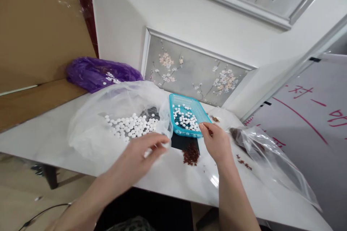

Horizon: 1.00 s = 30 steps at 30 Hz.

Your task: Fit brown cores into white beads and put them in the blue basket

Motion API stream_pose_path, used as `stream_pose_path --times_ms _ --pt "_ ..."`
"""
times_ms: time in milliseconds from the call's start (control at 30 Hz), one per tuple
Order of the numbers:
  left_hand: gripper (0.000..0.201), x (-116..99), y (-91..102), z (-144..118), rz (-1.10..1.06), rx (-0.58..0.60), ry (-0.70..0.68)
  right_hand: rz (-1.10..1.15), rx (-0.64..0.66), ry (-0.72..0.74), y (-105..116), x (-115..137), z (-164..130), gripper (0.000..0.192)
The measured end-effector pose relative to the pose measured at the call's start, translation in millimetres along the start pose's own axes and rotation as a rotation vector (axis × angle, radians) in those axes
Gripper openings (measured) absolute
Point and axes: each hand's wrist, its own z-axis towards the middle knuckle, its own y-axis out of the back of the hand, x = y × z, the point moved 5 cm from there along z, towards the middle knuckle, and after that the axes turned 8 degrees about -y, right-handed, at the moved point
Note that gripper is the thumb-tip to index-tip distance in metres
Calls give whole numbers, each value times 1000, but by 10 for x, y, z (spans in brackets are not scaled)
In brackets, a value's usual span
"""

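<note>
Low over the front of the table, my left hand [146, 151] is closed in a loose pinch, slightly blurred; what sits between its fingertips cannot be made out. It is beside a clear plastic bag [89, 122] spread around many small white round pieces [135, 125]. My right hand [217, 141] is closed, thumb against fingers, at the near right corner of a blue plastic basket [204, 115]; anything in that pinch is hidden. More white round pieces [187, 120] lie inside the basket. Between my hands is a pile of reddish-brown bits [191, 154], partly on a black flat item [179, 142].
A purple plastic bag [108, 68] with a few white pieces lies at the back left, by large cardboard [40, 29]. At right, a clear bag [271, 155] holds something brown, near loose brown bits [244, 163]. A framed flower picture [189, 68] and a whiteboard [311, 115] stand behind.
</note>
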Motion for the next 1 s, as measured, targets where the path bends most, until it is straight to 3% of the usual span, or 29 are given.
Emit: stream_pose_path --times_ms 100,167,333,500,667,800,867,1000 --pt "20 154 441 81 455 -70 31 -46 -24 -11 -59 -69 135 41" --pt "21 277 549 91 633 5 99 -58 -12 -20 -84 -108 103 44" --pt "20 428 402 60 824 260 166 -35 95 -51 -19 -153 -211 38" --pt "18 530 316 110 814 271 148 -11 166 -114 68 -232 -562 25" --pt "21 389 345 196 616 45 -39 -10 196 -156 -47 -395 -812 17" --pt "17 133 222 166 240 -138 -68 -46 159 -192 -151 -452 -885 18" --pt "16 91 29 109 -62 -128 16 -69 138 -197 -181 -434 -896 17" --pt "21 129 -551 -62 -787 31 371 -86 121 -180 -209 -381 -907 16"
